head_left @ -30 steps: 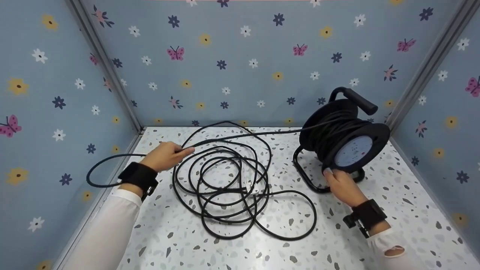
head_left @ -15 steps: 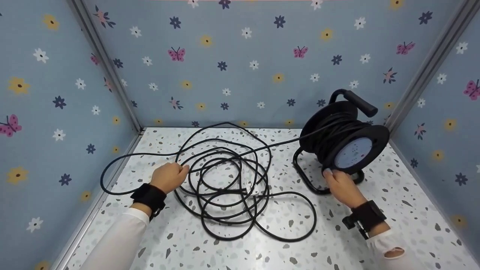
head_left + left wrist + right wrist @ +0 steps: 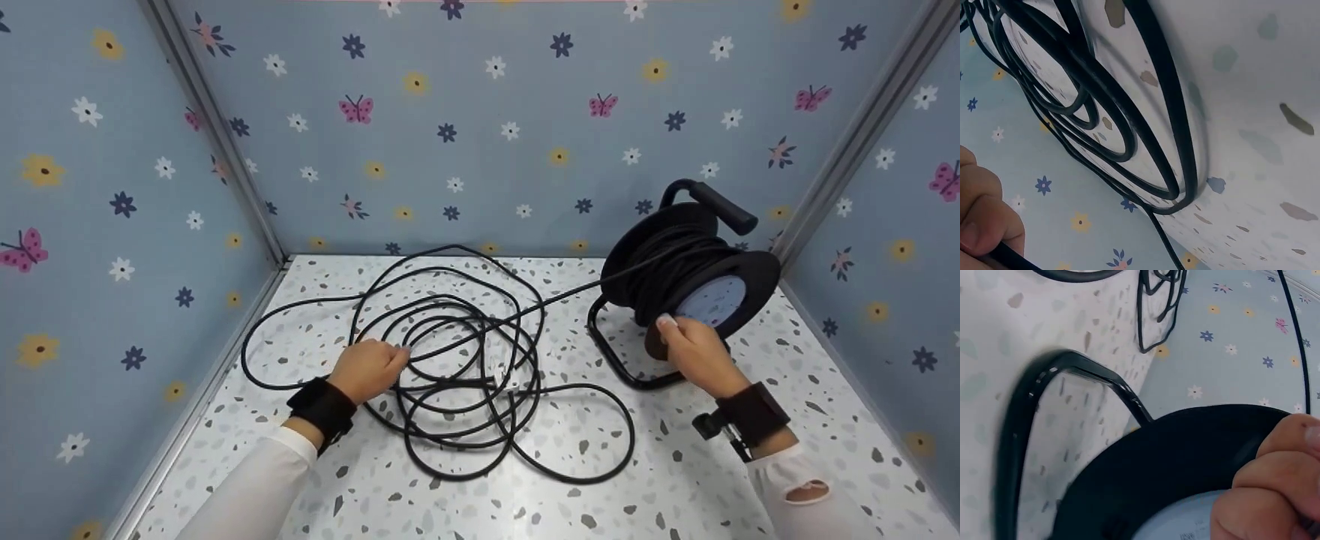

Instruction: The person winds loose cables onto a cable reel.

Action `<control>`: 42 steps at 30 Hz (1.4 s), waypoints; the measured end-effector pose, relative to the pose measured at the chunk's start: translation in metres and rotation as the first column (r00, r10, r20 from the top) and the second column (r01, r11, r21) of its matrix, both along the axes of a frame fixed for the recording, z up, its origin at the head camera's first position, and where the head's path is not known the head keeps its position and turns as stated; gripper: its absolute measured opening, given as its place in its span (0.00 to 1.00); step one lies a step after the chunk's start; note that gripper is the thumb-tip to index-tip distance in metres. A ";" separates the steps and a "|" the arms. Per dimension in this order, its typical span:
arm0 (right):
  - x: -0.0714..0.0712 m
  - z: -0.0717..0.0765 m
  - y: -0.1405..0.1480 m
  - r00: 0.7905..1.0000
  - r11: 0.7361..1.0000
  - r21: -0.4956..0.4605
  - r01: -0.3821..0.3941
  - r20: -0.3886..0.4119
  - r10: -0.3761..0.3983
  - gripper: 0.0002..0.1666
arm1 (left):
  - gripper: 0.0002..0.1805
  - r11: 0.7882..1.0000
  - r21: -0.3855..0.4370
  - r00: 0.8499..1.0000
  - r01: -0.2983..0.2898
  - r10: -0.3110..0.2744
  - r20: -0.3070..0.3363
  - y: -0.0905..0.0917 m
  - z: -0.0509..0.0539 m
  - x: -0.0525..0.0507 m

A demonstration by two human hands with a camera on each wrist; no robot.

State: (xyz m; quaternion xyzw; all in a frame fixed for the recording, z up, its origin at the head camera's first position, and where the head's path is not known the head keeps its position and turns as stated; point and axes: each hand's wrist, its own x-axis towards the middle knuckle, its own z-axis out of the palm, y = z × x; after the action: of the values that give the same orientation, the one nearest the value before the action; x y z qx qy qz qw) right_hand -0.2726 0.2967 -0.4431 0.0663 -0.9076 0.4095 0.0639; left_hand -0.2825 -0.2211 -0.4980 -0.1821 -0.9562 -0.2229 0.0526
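A black cable reel [image 3: 660, 277] stands on its tubular frame at the right, cable wound round its drum and a pale blue socket face [image 3: 712, 301] on its near disc. My right hand [image 3: 697, 356] grips a part at the lower edge of that disc, mostly hidden by curled fingers. Between finger and thumb of my left hand [image 3: 371, 370] runs the black cable [image 3: 1013, 259], which slants up from there to the drum. Beneath and beside the left hand, loose cable loops [image 3: 450, 446] lie spread over the speckled surface.
Flower-patterned panels [image 3: 480, 105] enclose the speckled surface [image 3: 570, 510] at the back and both sides. One cable loop [image 3: 251, 330] reaches out toward the left panel. The reel's carry handle [image 3: 724, 210] rises near the back right.
My left hand has come down and to the right along with the cable, so the stretch to the reel slants more. The right hand has shifted slightly up and right at the disc's edge.
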 end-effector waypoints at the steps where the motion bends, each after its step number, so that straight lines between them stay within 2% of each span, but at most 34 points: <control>1: -0.001 0.005 0.001 1.000 1.000 -0.006 0.004 -0.010 -0.004 0.27 | 0.34 1.000 -0.001 1.000 -0.002 0.002 -0.001 0.004 0.000 0.001; 8: -0.009 0.037 0.017 0.993 0.999 -0.008 0.051 -0.106 -0.052 0.27 | 0.33 1.000 0.016 1.000 0.014 -0.014 -0.009 0.041 0.006 0.002; 12: -0.016 0.050 0.035 0.991 0.995 -0.054 0.082 -0.101 -0.087 0.27 | 0.33 0.999 0.030 0.999 0.043 -0.042 -0.032 0.065 0.008 -0.001; 19: -0.027 0.058 0.067 0.988 0.987 -0.110 0.117 -0.091 -0.127 0.29 | 0.32 0.995 0.034 0.994 0.091 -0.088 -0.068 0.100 0.008 -0.006; 23: -0.031 0.060 0.083 0.980 0.983 -0.091 0.162 -0.104 -0.171 0.31 | 0.32 0.993 0.028 0.991 0.118 -0.116 -0.070 0.119 0.008 -0.008; 27: -0.035 0.059 0.097 0.975 0.973 -0.102 0.205 -0.072 -0.212 0.32 | 0.32 0.991 0.013 0.990 0.132 -0.131 -0.057 0.136 0.008 -0.011; 32: -0.041 0.052 0.113 0.973 0.971 -0.093 0.222 -0.046 -0.227 0.32 | 0.31 0.989 0.037 0.989 0.143 -0.141 -0.046 0.155 0.011 -0.017; 38: -0.046 0.035 0.132 0.971 0.970 0.037 0.239 -0.042 -0.237 0.32 | 0.29 0.987 0.008 0.983 0.162 -0.161 -0.091 0.183 0.016 -0.023; 42: -0.046 0.017 0.137 0.966 0.957 0.130 0.258 -0.046 -0.255 0.31 | 0.26 0.985 0.012 0.982 0.171 -0.170 -0.084 0.203 0.022 -0.025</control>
State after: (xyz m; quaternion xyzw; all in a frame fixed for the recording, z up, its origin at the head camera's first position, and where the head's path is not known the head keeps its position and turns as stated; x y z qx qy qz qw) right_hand -0.3188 0.4335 -0.4266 -0.0420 -0.9331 0.3347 0.1247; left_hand -0.3075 -0.0177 -0.4764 -0.2718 -0.9320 -0.2279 0.0744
